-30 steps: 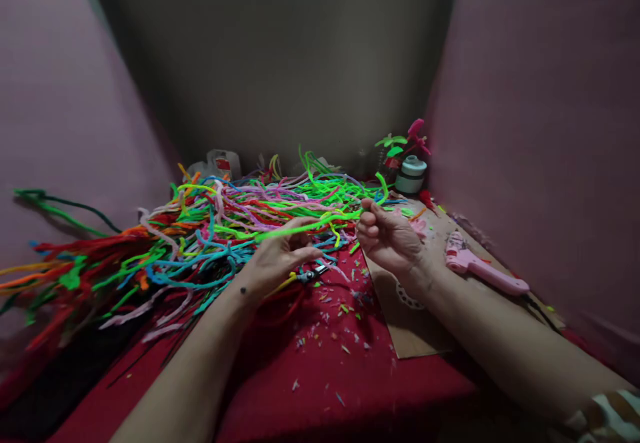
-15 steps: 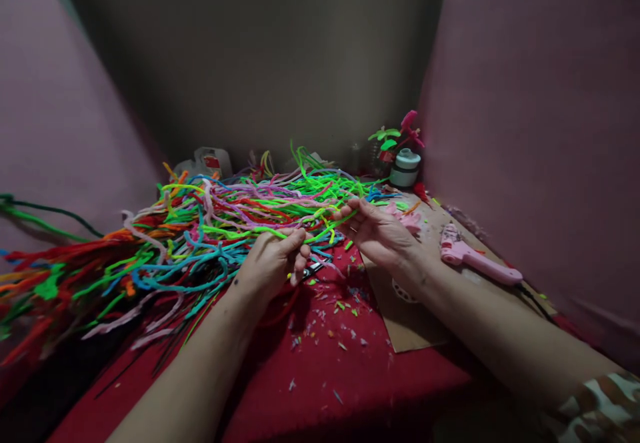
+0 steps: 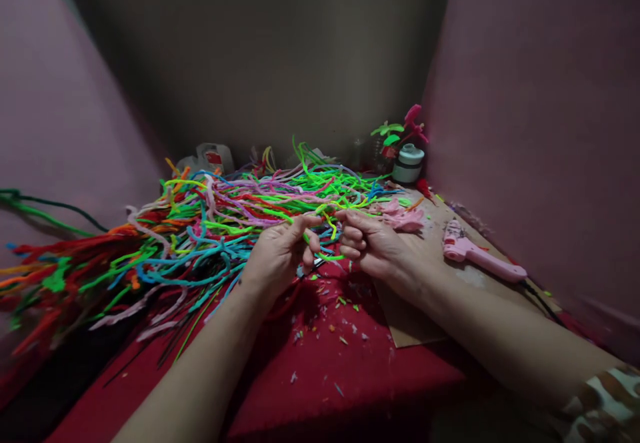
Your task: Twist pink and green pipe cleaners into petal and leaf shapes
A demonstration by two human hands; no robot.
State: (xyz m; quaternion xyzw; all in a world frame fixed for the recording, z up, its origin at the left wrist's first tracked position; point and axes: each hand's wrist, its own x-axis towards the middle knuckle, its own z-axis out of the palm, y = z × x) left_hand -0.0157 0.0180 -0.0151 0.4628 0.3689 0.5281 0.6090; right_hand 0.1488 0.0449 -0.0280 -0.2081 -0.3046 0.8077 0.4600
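Bright green pipe cleaner (image 3: 330, 257) hangs in a low curve between my two hands. My left hand (image 3: 280, 253) is closed on it, thumb against the curled fingers. Facing it, my right hand (image 3: 375, 243) is closed too, its thumb and index finger pinched and the other fingers curled; the green curve reaches its fingers. The fingertips of both hands are close together but apart. Under my left hand, scissors (image 3: 316, 266) show only in part. Behind my hands lies a big pile of pipe cleaners (image 3: 235, 206) in many colours.
On the right, a pink glue gun (image 3: 483, 261) with a cord lies on cardboard (image 3: 413, 333), near pink fuzzy pieces (image 3: 403, 217). A white-lidded jar (image 3: 407, 165) and pipe-cleaner flowers (image 3: 395, 129) stand at the back. Scraps litter the red cloth (image 3: 320, 376).
My hands have come closer together, and my right hand's fingers have curled in. The green pipe cleaner between them has gone from nearly straight to a drooping curve.
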